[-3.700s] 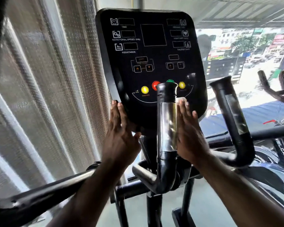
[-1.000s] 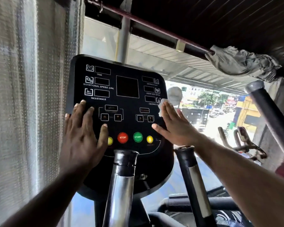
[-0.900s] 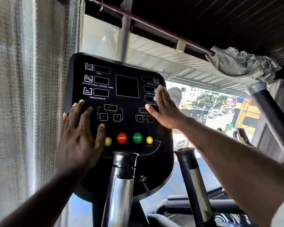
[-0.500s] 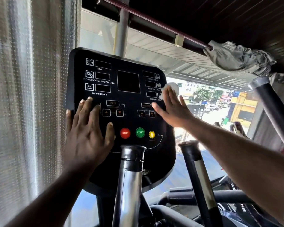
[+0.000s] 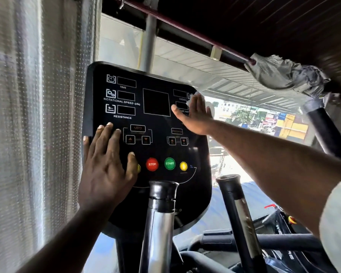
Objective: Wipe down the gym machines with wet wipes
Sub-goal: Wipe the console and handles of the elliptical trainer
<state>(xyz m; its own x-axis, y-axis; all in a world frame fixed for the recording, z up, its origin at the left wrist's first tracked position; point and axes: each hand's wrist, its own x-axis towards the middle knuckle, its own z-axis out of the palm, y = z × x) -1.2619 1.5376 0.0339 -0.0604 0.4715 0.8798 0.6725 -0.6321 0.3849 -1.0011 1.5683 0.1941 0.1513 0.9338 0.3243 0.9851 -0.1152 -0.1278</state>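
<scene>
Barely visible, white wipe (image 5: 194,94) on glossy console (image 5: 98,95)

Glossy black plastic console (image 5: 156,123), smooth and faintly reflective. Below the console, a polished chrome handlebar (image 5: 159,233) capped in matt black rubber. Left of the console, a sheer, dotted woven curtain (image 5: 28,115). Above right of the console, a crumpled grey cloth (image 5: 283,75).

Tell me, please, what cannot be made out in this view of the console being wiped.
Head view only:
- wet wipe: nearly all under the right hand; just a white edge shows.
- console labels on the right: covered by that hand.
- left yellow button: mostly behind the left hand's thumb.
- grey cloth on the rail: blurred.
</scene>
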